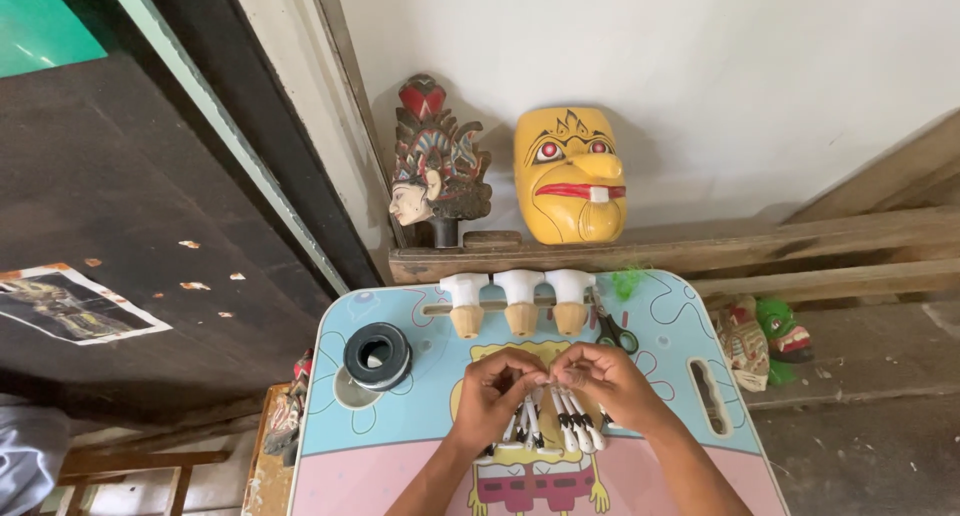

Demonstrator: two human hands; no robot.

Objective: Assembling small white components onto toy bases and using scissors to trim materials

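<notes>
Over the middle of a small cartoon-printed table (pixel 400 426), my left hand (pixel 492 394) and my right hand (pixel 608 378) meet fingertip to fingertip. Both pinch the top of a bunch of thin black-and-white sticks (pixel 565 424), which fan downward beneath the fingers. Just beyond the hands stand three white and tan carved pieces (pixel 518 302) in a row on a thin rod. What the fingertips grip at the exact top is hidden.
A roll of black tape (pixel 377 355) lies left of my hands, scissors (pixel 611 328) to the right. A yellow wooden mask (pixel 569 174) and a carved puppet head (pixel 434 169) rest on a plank against the wall. More masks (pixel 762 336) lie right of the table.
</notes>
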